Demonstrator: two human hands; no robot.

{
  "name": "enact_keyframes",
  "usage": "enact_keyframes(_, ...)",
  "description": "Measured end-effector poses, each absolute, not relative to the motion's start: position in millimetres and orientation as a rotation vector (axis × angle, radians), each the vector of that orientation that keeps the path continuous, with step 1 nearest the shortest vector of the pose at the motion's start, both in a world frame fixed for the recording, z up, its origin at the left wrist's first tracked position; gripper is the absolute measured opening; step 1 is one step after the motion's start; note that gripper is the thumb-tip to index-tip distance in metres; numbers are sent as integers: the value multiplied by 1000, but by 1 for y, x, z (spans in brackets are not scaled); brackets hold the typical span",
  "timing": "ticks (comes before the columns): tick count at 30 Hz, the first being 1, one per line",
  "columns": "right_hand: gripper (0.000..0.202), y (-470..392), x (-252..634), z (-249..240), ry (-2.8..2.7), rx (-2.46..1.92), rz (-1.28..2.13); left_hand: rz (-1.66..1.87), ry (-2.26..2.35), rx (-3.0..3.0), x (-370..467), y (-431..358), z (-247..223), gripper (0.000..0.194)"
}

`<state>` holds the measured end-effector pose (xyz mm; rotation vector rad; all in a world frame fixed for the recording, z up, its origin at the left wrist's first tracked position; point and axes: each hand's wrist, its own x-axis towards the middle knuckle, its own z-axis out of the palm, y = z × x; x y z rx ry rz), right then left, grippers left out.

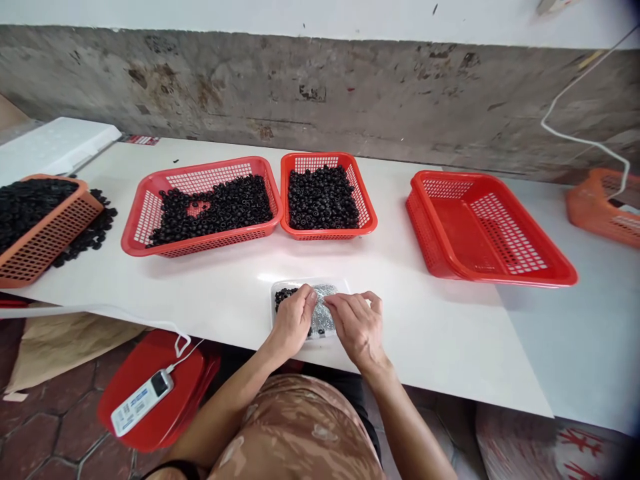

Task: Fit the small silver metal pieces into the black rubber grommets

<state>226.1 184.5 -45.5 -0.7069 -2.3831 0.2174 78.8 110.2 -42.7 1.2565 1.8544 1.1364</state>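
A small clear plastic tray (342,285) sits near the table's front edge, with black parts (284,295) at its left and small silvery pieces (325,313) at its middle and right. Over the tray's left half, my left hand (295,317) has its thumb and fingers pressed together. My right hand (356,323) pinches over the tray's right side, fingertips close to the silvery pieces. Whatever either hand pinches is too small to make out. The two hands are a short gap apart.
Behind the tray stand a wide red basket (145,193) and a smaller one (369,210), both with black rings. An empty red basket (465,233) stands right, an orange basket (50,233) far left. A power strip (143,402) lies on a red stool (170,423).
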Motion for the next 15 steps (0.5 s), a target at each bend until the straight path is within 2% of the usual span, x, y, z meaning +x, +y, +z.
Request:
enact_keyframes(5, 14, 186, 232, -45, -2285, -793, 426, 1130, 1908, 1262, 78, 113, -45, 32)
enact_keyframes(15, 37, 186, 223, -30, -2104, -914, 1267, 1201, 2112, 1671, 90, 111, -42, 27)
